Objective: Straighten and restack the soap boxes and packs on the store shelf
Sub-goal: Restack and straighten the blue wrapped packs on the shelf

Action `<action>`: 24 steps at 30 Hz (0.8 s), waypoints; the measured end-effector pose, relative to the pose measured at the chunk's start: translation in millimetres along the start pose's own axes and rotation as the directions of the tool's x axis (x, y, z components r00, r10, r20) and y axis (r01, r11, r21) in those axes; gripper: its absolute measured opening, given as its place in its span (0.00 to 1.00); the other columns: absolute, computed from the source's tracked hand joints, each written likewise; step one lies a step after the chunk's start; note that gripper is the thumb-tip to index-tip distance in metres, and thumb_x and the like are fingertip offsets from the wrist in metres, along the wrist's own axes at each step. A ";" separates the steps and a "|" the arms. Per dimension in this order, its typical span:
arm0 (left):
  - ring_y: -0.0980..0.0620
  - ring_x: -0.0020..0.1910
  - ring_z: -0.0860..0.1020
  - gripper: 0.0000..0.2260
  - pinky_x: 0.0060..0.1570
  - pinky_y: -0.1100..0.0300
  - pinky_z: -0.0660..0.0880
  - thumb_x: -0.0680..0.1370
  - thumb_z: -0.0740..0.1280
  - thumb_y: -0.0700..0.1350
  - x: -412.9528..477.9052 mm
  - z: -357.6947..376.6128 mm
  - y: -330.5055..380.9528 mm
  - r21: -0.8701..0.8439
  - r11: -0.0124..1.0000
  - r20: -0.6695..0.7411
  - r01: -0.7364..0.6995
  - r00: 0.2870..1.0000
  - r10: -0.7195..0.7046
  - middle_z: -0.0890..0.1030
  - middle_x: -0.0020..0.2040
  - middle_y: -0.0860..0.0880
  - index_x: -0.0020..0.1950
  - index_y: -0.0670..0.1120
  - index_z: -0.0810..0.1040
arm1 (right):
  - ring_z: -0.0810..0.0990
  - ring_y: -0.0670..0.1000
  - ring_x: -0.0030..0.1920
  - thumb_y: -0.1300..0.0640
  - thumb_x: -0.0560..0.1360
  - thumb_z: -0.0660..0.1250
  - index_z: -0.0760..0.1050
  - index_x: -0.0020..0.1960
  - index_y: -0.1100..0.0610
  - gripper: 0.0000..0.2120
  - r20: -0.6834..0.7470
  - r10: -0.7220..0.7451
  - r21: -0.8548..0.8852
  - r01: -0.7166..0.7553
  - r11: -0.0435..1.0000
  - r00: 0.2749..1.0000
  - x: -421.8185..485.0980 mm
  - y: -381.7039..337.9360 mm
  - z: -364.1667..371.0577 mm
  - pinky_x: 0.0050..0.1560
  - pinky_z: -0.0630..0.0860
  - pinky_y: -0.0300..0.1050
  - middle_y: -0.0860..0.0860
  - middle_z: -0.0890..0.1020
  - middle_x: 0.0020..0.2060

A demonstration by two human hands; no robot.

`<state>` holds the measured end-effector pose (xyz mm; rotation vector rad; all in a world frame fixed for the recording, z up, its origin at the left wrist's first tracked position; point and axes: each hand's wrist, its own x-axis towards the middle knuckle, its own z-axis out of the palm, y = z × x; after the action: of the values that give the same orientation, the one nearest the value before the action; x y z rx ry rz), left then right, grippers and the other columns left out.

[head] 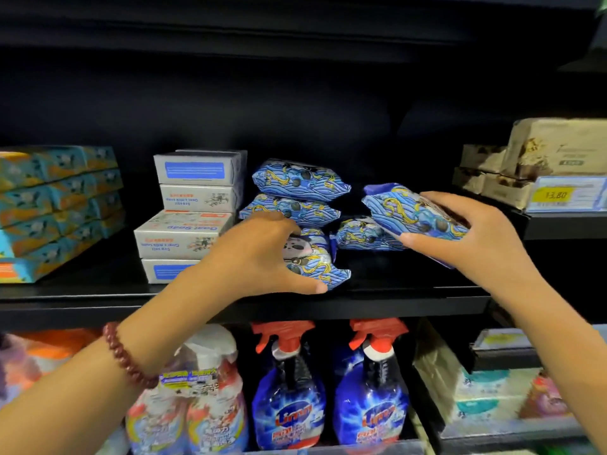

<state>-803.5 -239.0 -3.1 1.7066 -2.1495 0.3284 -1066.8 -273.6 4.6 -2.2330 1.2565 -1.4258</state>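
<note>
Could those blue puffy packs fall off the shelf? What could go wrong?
Maybe. The left hand grips the bottom pack under two stacked blue packs; pulling it could topple them. That bottom pack sits near the shelf edge, so it might slide off onto the spray bottles below. The right hand holds its pack tilted by one end, so it could slip.
</note>
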 end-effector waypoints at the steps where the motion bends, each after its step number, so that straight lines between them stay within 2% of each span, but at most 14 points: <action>1: 0.55 0.57 0.72 0.39 0.55 0.59 0.72 0.59 0.67 0.73 3.5 2.3 -1.4 0.000 1.000 0.045 0.009 0.999 -0.009 0.76 0.55 0.55 0.61 0.50 0.73 | 0.78 0.33 0.44 0.38 0.54 0.72 0.76 0.58 0.50 0.35 -0.007 0.022 0.021 -0.022 1.000 1.000 -2.8 4.4 -2.7 0.41 0.69 0.22 0.37 0.80 0.46; 4: 0.54 0.58 0.74 0.38 0.56 0.55 0.73 0.59 0.69 0.71 5.4 7.8 -1.2 -0.063 0.998 0.117 0.027 0.993 -0.020 0.77 0.58 0.54 0.61 0.49 0.73 | 0.78 0.31 0.44 0.40 0.54 0.73 0.75 0.61 0.50 0.36 -0.024 0.044 0.028 -0.043 0.999 0.999 -7.8 16.0 -6.4 0.40 0.69 0.21 0.37 0.80 0.48; 7: 0.56 0.57 0.75 0.38 0.55 0.57 0.74 0.57 0.72 0.69 0.3 8.3 2.7 -0.132 0.991 0.008 0.029 1.000 -0.028 0.78 0.57 0.57 0.61 0.51 0.75 | 0.77 0.32 0.48 0.42 0.57 0.75 0.74 0.63 0.50 0.36 -0.017 0.030 -0.032 -0.030 0.999 0.999 -3.5 21.3 -5.9 0.43 0.68 0.21 0.40 0.79 0.51; 10: 0.56 0.57 0.75 0.39 0.54 0.56 0.73 0.55 0.72 0.71 -7.7 4.4 9.3 -0.148 0.989 -0.088 -0.015 0.996 0.002 0.79 0.56 0.58 0.61 0.54 0.75 | 0.76 0.43 0.54 0.45 0.60 0.77 0.72 0.66 0.52 0.36 -0.009 -0.017 -0.140 0.015 0.990 1.000 11.7 24.3 -1.2 0.52 0.68 0.31 0.45 0.77 0.53; 12: 0.57 0.55 0.75 0.41 0.52 0.59 0.73 0.53 0.68 0.74 -13.7 0.1 14.0 -0.151 0.988 -0.143 -0.029 0.990 0.007 0.79 0.53 0.59 0.62 0.55 0.75 | 0.73 0.48 0.58 0.45 0.61 0.77 0.71 0.67 0.53 0.36 0.010 -0.063 -0.223 0.064 0.973 0.998 26.7 23.9 3.8 0.56 0.68 0.39 0.45 0.75 0.53; 15: 0.56 0.55 0.75 0.45 0.49 0.64 0.68 0.52 0.66 0.74 -21.4 -5.2 17.8 -0.120 0.992 -0.214 -0.022 0.977 -0.004 0.80 0.54 0.58 0.64 0.52 0.76 | 0.69 0.53 0.61 0.43 0.63 0.75 0.68 0.68 0.55 0.38 0.058 -0.101 -0.387 0.116 0.915 0.993 54.9 28.4 10.0 0.56 0.66 0.45 0.51 0.75 0.58; 18: 0.55 0.57 0.76 0.47 0.51 0.65 0.67 0.52 0.65 0.75 -27.1 -7.7 20.0 -0.092 0.996 -0.209 -0.006 0.978 -0.014 0.79 0.57 0.57 0.66 0.50 0.75 | 0.68 0.54 0.62 0.40 0.63 0.74 0.66 0.70 0.53 0.40 0.188 -0.034 -0.506 0.126 0.853 0.982 83.9 34.6 15.0 0.56 0.67 0.47 0.53 0.74 0.60; 21: 0.54 0.57 0.77 0.47 0.51 0.65 0.67 0.52 0.65 0.74 -30.0 -6.1 20.0 -0.081 0.997 -0.196 0.020 0.980 -0.035 0.80 0.57 0.56 0.65 0.49 0.76 | 0.70 0.55 0.63 0.42 0.63 0.75 0.67 0.69 0.55 0.40 0.307 -0.046 -0.426 0.180 0.887 0.951 99.3 42.2 23.5 0.60 0.69 0.46 0.53 0.75 0.61; 24: 0.55 0.57 0.76 0.48 0.52 0.65 0.67 0.51 0.65 0.74 -29.1 -5.0 18.9 -0.096 0.994 -0.177 0.047 0.982 -0.064 0.79 0.57 0.58 0.66 0.51 0.75 | 0.71 0.51 0.63 0.46 0.63 0.76 0.68 0.69 0.54 0.37 0.345 -0.072 -0.278 0.175 0.944 0.936 100.2 50.6 34.4 0.62 0.69 0.45 0.50 0.76 0.60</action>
<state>-815.5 -206.7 -10.1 1.6177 -1.9535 0.3492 -1049.1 -388.3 22.6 -2.6594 1.3073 -0.8781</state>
